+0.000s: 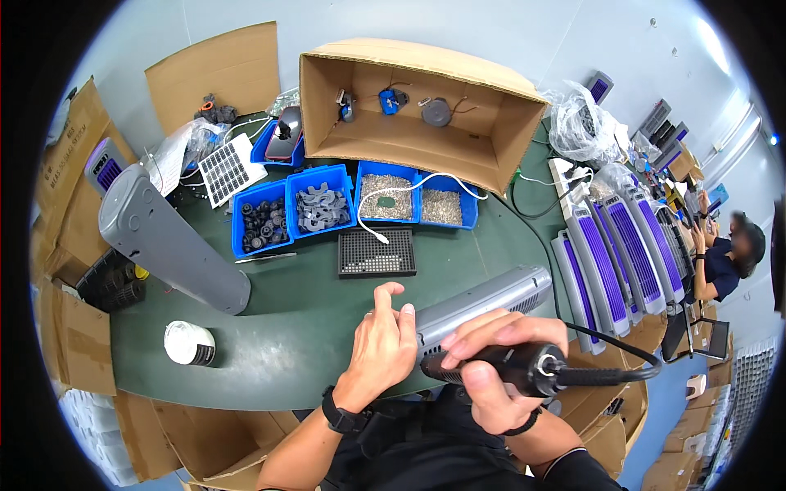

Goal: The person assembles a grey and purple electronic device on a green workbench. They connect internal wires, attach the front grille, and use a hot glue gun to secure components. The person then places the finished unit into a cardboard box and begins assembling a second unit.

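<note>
My right hand is wrapped round a black corded electric screwdriver, whose thick cable runs off to the right. Below and in front of it lies a long grey plastic housing with slotted vents along its side, flat on the green table. My left hand is at the housing's left end, index finger raised and bent, thumb apart from it, and the other fingers curled out of sight. Nothing shows between that finger and thumb. The screwdriver's tip is hidden or too dark to make out.
Blue bins of black and grey parts and screws line the back, before a cardboard box. A black screw tray, grey tower unit and white tub stand nearer. Purple-grilled units lie right; a co-worker sits beyond.
</note>
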